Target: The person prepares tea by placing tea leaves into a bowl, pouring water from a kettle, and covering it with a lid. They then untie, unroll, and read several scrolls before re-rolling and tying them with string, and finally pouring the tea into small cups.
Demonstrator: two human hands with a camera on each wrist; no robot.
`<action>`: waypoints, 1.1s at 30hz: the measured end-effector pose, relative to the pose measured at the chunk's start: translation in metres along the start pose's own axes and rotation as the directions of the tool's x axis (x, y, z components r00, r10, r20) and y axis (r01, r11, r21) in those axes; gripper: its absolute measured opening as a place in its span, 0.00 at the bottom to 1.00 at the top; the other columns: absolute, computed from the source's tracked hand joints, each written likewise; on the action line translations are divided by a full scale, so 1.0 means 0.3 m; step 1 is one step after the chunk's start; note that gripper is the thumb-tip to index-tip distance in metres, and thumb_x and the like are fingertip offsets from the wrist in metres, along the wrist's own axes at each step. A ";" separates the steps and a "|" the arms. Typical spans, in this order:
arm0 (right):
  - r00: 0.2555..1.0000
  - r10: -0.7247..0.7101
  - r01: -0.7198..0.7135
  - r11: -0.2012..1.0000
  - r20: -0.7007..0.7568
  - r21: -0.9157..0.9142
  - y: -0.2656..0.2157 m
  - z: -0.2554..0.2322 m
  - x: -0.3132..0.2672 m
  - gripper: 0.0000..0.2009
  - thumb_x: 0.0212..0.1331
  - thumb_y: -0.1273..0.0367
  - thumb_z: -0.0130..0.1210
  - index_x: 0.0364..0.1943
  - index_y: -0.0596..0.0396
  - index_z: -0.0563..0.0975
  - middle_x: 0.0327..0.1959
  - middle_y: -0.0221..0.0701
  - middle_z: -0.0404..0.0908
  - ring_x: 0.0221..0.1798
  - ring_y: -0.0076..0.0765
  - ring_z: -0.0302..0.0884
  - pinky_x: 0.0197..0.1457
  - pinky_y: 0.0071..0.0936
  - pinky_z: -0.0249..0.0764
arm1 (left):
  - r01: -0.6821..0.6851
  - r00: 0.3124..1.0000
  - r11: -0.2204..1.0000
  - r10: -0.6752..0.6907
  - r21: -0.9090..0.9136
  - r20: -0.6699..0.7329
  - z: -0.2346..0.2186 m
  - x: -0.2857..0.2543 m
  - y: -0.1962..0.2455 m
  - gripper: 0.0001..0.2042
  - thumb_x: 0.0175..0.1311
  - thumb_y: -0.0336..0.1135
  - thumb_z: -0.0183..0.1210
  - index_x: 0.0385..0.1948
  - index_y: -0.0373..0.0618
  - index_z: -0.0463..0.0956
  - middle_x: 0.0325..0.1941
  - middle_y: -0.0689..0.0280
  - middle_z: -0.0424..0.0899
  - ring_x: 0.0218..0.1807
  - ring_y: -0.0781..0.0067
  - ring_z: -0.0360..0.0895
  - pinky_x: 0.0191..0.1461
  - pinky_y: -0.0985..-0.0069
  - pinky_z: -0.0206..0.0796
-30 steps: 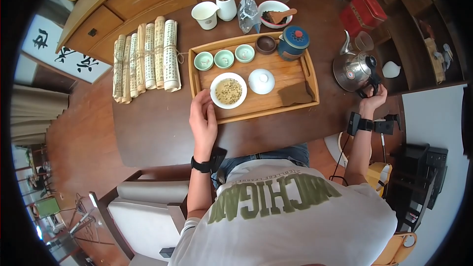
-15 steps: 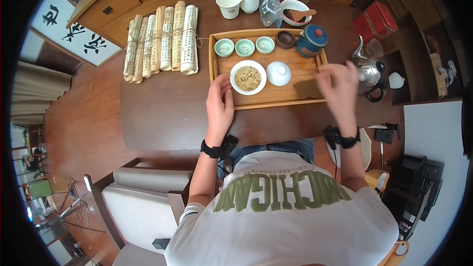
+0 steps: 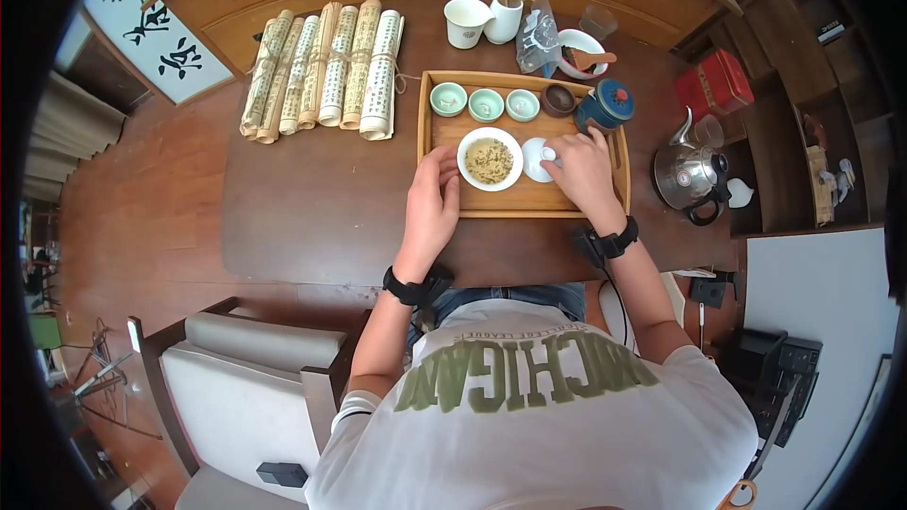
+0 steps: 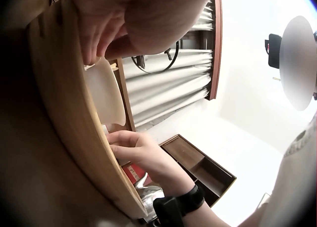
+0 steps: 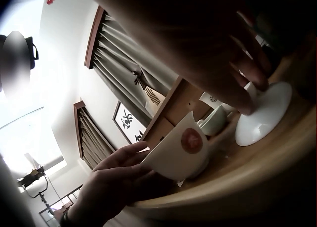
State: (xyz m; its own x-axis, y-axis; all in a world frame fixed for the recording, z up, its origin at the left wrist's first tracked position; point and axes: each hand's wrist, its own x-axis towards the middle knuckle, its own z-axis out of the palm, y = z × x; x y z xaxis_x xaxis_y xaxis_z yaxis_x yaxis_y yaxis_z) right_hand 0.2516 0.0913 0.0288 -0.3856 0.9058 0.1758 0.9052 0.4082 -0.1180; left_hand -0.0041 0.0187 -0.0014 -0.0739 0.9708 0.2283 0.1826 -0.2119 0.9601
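Observation:
A white gaiwan bowl (image 5: 171, 153) of pale liquid and leaves sits on the wooden tray (image 3: 510, 213). My left hand (image 3: 433, 203) rests by the bowl's left side, its fingers fairly straight along the wall near the rim. To the right of the bowl, the white domed lid (image 3: 535, 162) lies knob up on the tray. My right hand (image 3: 588, 173) reaches over it from the right, thumb and fingertips pinching the knob. In the right wrist view the lid's edge lies close over the tray. My right hand hides the brown cloth.
Three green cups (image 3: 486, 104), a brown cup (image 3: 558, 100) and a blue canister (image 3: 605, 109) line the tray's back. A steel kettle (image 3: 688, 175) stands right of it. Paper scrolls (image 3: 333, 66) lie at left. Behind are a white pitcher (image 3: 465, 24) and a red box (image 3: 718, 83).
My right hand has left the kettle's handle, moved left across the tray, and taken the lid's knob. My left hand has stayed beside the bowl. The head view has shifted.

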 end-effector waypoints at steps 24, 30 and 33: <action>0.896 -0.335 0.383 0.915 -0.292 0.123 -0.251 -0.079 0.080 0.13 0.53 0.70 0.68 0.44 0.55 0.86 0.37 0.32 0.81 0.49 0.39 0.78 0.71 0.46 0.67 | -0.004 0.999 0.999 0.003 -0.033 -0.038 0.007 -0.005 -0.019 0.20 0.71 0.16 0.51 0.64 0.33 0.67 0.62 0.51 0.79 0.63 0.60 0.81 0.66 0.68 0.75; 0.906 -0.329 0.368 0.923 -0.267 0.114 -0.252 -0.064 0.070 0.13 0.53 0.70 0.69 0.44 0.54 0.86 0.37 0.32 0.81 0.50 0.38 0.78 0.71 0.46 0.67 | 0.004 0.999 0.999 -0.005 -0.033 -0.035 0.005 -0.004 -0.019 0.20 0.71 0.16 0.51 0.64 0.33 0.67 0.62 0.51 0.79 0.63 0.61 0.81 0.66 0.68 0.75; 0.910 -0.324 0.363 0.924 -0.259 0.120 -0.247 -0.065 0.067 0.13 0.53 0.70 0.69 0.44 0.55 0.86 0.37 0.32 0.81 0.50 0.39 0.78 0.72 0.46 0.67 | 0.001 0.999 0.999 -0.003 -0.039 -0.036 0.004 -0.002 -0.010 0.20 0.71 0.16 0.51 0.64 0.33 0.67 0.61 0.52 0.80 0.63 0.61 0.81 0.66 0.68 0.75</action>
State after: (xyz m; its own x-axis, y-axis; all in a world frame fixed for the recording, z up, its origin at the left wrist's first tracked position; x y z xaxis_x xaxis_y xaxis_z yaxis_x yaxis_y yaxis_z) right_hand 0.1803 0.0770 0.0602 -0.5976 0.6626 0.4515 0.6752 0.7196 -0.1622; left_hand -0.0033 0.0187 -0.0045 -0.1092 0.9667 0.2314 0.1445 -0.2149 0.9659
